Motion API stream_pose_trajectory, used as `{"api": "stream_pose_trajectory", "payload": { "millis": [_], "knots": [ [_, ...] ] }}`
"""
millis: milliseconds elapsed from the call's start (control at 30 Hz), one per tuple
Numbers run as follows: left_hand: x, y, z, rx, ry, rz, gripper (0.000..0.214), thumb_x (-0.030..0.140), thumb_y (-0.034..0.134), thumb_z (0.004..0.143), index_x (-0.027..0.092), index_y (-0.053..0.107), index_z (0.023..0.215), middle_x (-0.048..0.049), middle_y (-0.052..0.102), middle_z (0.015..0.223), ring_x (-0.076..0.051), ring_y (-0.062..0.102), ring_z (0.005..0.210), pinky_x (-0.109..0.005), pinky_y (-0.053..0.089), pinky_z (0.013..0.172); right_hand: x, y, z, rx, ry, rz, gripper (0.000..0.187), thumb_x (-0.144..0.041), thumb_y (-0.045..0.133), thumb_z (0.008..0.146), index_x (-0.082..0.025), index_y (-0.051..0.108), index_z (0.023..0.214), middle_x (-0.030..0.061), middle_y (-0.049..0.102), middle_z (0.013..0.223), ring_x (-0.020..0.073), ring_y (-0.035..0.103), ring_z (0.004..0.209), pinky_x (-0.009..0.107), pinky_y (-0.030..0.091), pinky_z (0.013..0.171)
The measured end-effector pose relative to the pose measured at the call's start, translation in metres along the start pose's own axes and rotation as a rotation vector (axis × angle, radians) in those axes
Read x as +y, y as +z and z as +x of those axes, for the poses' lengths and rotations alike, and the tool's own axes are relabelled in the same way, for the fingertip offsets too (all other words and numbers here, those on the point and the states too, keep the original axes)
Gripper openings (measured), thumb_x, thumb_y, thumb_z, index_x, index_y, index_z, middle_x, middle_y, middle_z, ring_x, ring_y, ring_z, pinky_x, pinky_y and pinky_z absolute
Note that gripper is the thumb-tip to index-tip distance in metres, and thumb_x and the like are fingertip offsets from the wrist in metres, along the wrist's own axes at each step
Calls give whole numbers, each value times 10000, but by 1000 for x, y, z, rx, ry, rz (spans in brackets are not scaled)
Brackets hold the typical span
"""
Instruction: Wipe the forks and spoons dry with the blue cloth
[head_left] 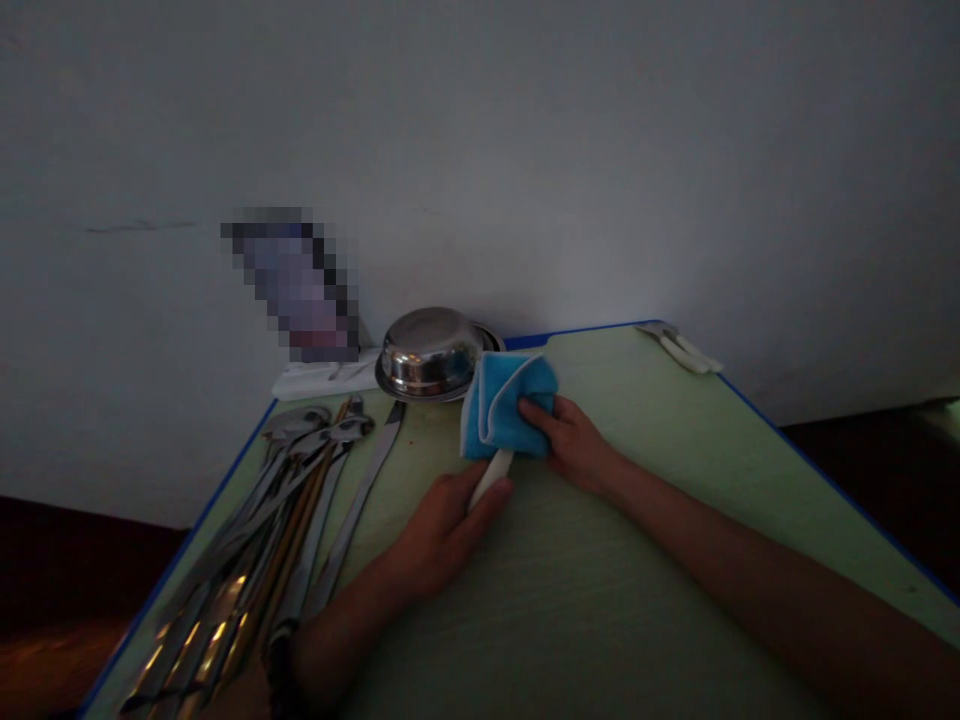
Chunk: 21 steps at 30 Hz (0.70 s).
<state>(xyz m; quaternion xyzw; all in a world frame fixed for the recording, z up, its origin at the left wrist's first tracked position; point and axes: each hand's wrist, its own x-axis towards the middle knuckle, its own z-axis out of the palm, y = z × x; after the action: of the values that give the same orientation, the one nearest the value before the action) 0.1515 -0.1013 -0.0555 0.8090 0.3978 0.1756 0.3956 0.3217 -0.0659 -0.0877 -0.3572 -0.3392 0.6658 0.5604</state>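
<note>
My left hand is closed round the white handle of a utensil near the middle of the pale green table. The utensil's far end is hidden inside a folded blue cloth. My right hand grips that cloth from the right, fingers pressed into it around the utensil.
An upturned steel bowl sits just behind the cloth by the wall. Several long metal utensils lie in a row along the table's left side. White utensils rest at the far right corner, a white cloth at the far left.
</note>
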Motion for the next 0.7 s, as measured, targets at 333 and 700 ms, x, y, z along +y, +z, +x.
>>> {"api": "stream_pose_trajectory", "payload": {
  "millis": [333, 700],
  "knots": [
    [0, 3, 1, -39, 17, 48, 296, 386, 336, 902, 154, 502, 823, 33, 486, 592, -114, 484, 518, -223, 337, 480, -1, 7, 1, 177, -37, 139, 257, -411, 618, 726, -180, 643, 837, 18, 709, 796, 170, 640, 858, 320, 478, 822],
    [4, -5, -6, -61, 135, -55, 244, 310, 297, 908, 175, 462, 791, 28, 464, 645, -117, 469, 567, -232, 362, 542, -9, 7, 5, 368, -8, 295, 181, -342, 525, 816, -194, 608, 876, 0, 706, 784, 138, 651, 776, 296, 518, 768]
  ]
}}
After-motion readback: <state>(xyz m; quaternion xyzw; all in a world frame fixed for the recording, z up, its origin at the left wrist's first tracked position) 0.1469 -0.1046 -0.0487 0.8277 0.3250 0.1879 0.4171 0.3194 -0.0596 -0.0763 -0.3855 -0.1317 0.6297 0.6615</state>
